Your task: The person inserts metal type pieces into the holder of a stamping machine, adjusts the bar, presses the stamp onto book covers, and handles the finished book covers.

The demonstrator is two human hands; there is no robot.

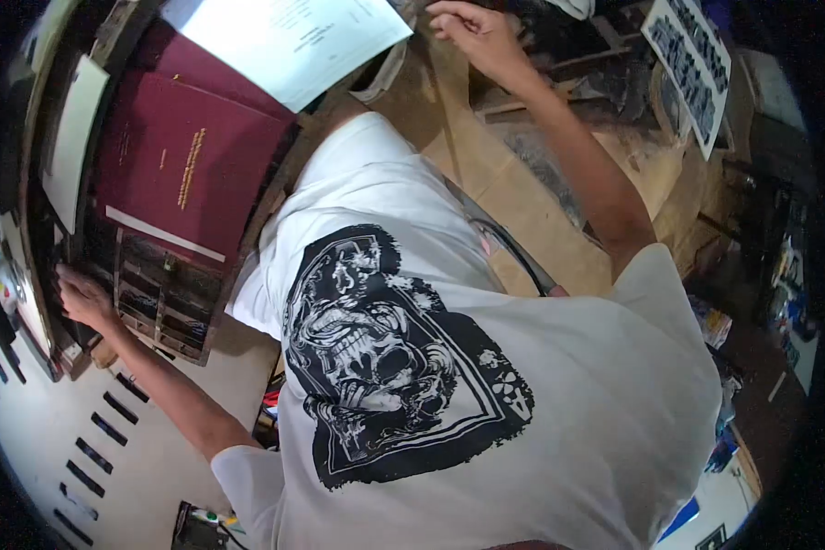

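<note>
Beside the maroon book (188, 151): left hand (84, 298) resting, fingers curled, on the compartmented type tray (160, 298) just below it. Right hand (472, 29), loosely closed, on the brown table (486, 174), well apart; grasp indiscernible.

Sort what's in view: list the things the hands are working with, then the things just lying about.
In hand:
- left hand reaching into the compartment tray
- right hand resting on the brown workbench

Lying about:
- maroon bound books
- white printed sheet
- black-and-white strip sheet
</note>
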